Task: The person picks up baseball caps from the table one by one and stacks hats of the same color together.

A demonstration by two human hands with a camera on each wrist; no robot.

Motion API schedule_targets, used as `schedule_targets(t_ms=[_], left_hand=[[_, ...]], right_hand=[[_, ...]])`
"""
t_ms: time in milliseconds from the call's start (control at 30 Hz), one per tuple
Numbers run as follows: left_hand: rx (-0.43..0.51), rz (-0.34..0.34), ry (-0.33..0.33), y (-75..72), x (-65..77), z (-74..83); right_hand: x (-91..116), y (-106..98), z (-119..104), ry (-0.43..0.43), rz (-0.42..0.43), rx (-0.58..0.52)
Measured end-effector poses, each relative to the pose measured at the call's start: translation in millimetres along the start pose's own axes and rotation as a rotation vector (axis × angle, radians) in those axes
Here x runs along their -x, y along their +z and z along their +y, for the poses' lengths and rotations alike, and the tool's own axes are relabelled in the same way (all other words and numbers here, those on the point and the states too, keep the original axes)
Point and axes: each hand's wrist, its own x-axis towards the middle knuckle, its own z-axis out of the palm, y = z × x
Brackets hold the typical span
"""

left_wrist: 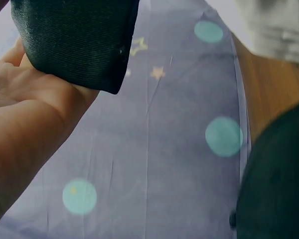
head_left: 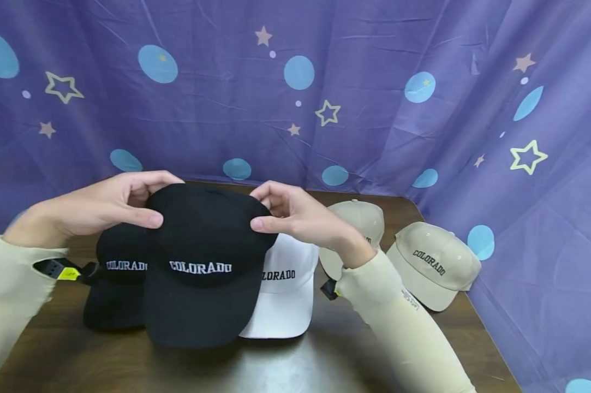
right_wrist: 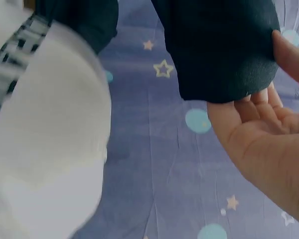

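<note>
Both hands hold a black cap (head_left: 202, 311) by the two sides of its crown, its brim hanging down and white COLORADO lettering facing the head camera. My left hand (head_left: 96, 204) grips the left side, thumb in front and fingers behind. On the other side, my right hand (head_left: 307, 218) pinches the crown the same way. In the right wrist view, the right fingers (right_wrist: 261, 112) curl behind the dark fabric. Behind the held cap stand a second black cap (head_left: 115, 297) at the left and a white cap (head_left: 287, 300) at the right, both partly covered by it.
Two beige caps lie to the right on the brown table (head_left: 354, 349): one beige cap (head_left: 359, 215) partly behind the right forearm, another beige cap (head_left: 435, 267) near the table's right edge. A purple curtain (head_left: 364, 109) with stars and dots hangs behind and beside the table.
</note>
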Motion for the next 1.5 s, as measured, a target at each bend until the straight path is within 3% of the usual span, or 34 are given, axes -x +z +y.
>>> schedule_targets(t_ms=[267,467,633,800,1000,1200,1500], left_hand=[[0.063,-0.025,0.005,-34.7,40.6,-22.8],[0.052,0.08,-0.103,-52.2,67.5,-40.4],[0.066,0.058,-0.136,-65.3,85.9,-55.2],[0.02,0.137,-0.276,-70.2,103.8,-69.5],[0.053,0.154,-0.336,-74.7,113.7,-85.4],[0.035,0.095,-0.315,-82.2,115.8,-97.2],[0.016,0.096,-0.304,-90.1,122.5,-123.5]], right_hand=[[-39,39,11,0.043,0.022,-0.102],[-63,61,21,0.117,0.033,-0.141],[-80,77,30,0.165,0.058,-0.163],[-92,94,40,0.209,0.067,-0.144],[-102,106,54,0.251,0.092,-0.098],[-111,111,59,0.288,0.13,-0.055],[-124,123,72,0.327,0.178,-0.024]])
